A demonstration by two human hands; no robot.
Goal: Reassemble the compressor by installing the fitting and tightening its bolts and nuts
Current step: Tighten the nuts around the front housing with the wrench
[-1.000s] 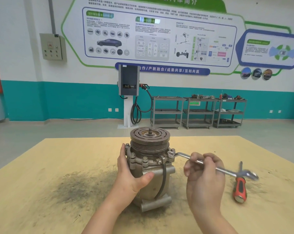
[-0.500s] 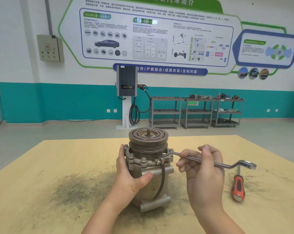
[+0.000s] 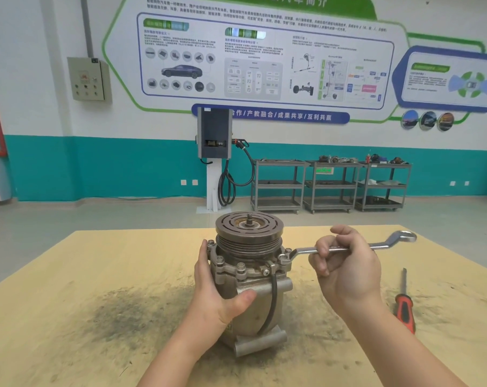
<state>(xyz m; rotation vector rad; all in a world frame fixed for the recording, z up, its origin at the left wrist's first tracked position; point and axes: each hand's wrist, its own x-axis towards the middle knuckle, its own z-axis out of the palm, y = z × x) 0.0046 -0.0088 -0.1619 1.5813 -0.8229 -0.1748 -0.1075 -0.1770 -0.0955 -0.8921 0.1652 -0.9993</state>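
Two hands engaged | left hand wraps compressor body, thumb across front | right hand curled round wrench shaft, ring end on flange bolt at compressor's 3 o'clock | compressor upright, table centre | red-handled screwdriver at 4 o'clock, apart

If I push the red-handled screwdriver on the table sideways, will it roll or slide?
The red-handled screwdriver would probably roll: its handle looks rounded and it lies flat on the table. It likely feels stiff and light, given its thin metal shaft. The dark grit on the table may slow it a little.
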